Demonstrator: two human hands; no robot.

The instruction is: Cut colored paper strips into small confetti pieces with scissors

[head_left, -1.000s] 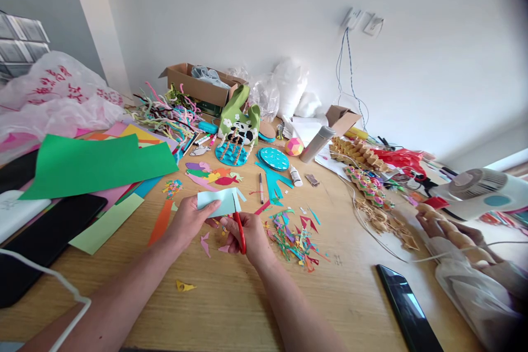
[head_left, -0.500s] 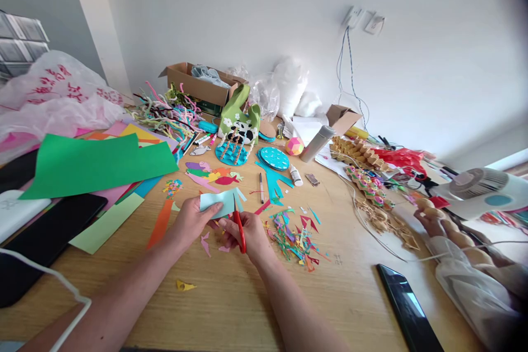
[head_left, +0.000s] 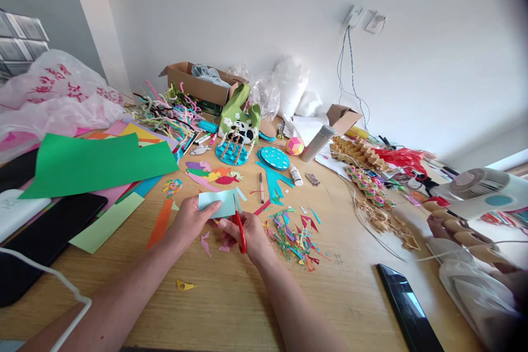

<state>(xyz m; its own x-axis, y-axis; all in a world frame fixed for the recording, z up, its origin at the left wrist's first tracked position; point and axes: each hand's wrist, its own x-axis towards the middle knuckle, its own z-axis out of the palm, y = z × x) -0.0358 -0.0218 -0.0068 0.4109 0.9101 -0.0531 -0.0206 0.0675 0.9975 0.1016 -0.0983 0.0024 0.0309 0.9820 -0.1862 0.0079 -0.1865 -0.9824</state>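
Wooden surface (head_left: 231,308), set against a pale wall (head_left: 247,16), carries coloured paper scraps (head_left: 292,237) right of the hands and a green sheet (head_left: 94,165) to their left. Left hand (head_left: 193,221) pinches light-blue paper (head_left: 213,203) above the surface; right hand (head_left: 251,235) has its fingers closed on red scissors (head_left: 242,235), blades at the paper's right end. Step judged: cutting; next move calls for a steady left pinch and controlled blade stroke.

I see plastic-handled scissors (head_left: 242,240), smooth and glossy, matt paper (head_left: 218,203), a smooth wooden tabletop (head_left: 231,308), a shiny glass-faced phone (head_left: 406,308), dull cardboard box (head_left: 185,81).
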